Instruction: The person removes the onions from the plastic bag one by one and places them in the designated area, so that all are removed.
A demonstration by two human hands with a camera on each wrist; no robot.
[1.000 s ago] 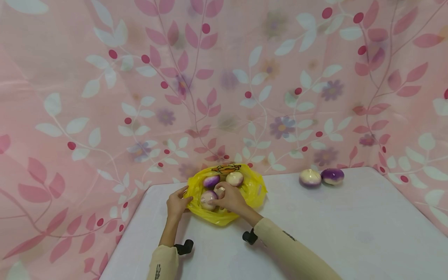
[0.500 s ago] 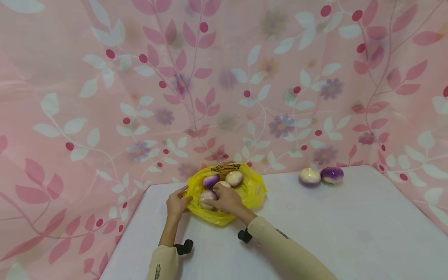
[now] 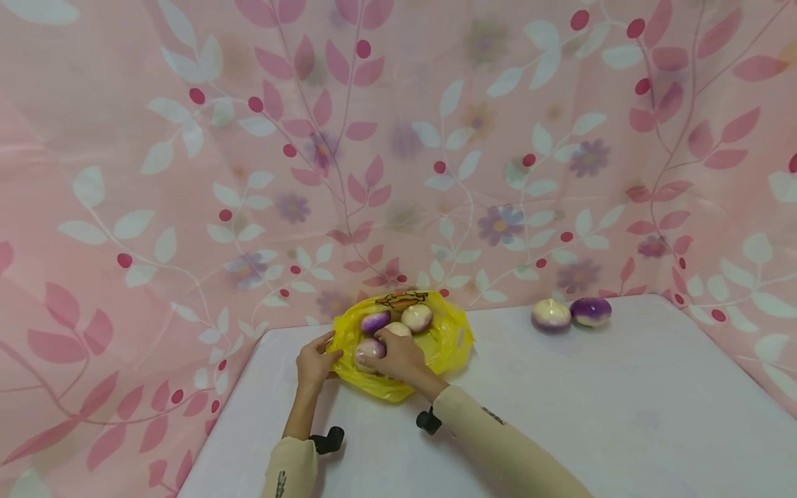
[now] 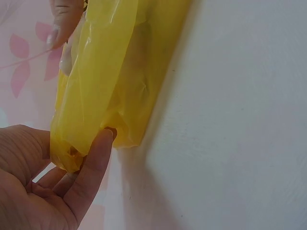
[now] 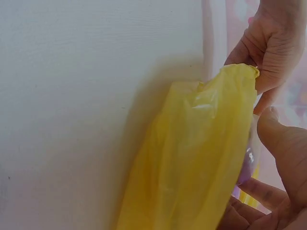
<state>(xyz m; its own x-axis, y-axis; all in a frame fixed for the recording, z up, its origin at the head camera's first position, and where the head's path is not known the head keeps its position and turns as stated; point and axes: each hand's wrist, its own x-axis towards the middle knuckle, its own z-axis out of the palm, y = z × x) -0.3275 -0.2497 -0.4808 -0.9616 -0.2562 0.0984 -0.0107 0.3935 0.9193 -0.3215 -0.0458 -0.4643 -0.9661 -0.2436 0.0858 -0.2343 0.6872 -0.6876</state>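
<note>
A crumpled, translucent yellow plastic bag (image 3: 457, 342) is being supported by a white-covered bench (image 3: 548, 394), near its far edge, with the mouth being spread toward the head camera. The bag's left rim is being pinched by the left hand (image 3: 315, 361); in the left wrist view its narrow grip is being closed around a gathered fold of the plastic. Inside the mouth, a glossy, round, white-and-purple turnip (image 3: 369, 351) is being held by the right hand (image 3: 401, 356) at the near left of the bag. The grip of the right hand is being narrowed to the width of this turnip, the thumb and fingers being set on different sides of it. Three further turnips are being contained by the bag: a round, mostly purple turnip (image 3: 375, 321) at the far left, a round, cream-coloured turnip (image 3: 417, 318) at the far right, and a pale, rounded turnip (image 3: 400, 328) between them, which is being partly covered by the right hand. Well apart to the right, a cream-topped turnip with a purple base (image 3: 551, 316) and a purple-topped turnip with a cream base (image 3: 591, 312) are being carried side by side on the bench. A pink, leaf-and-flower-patterned cloth (image 3: 398, 152) is being displayed behind.
</note>
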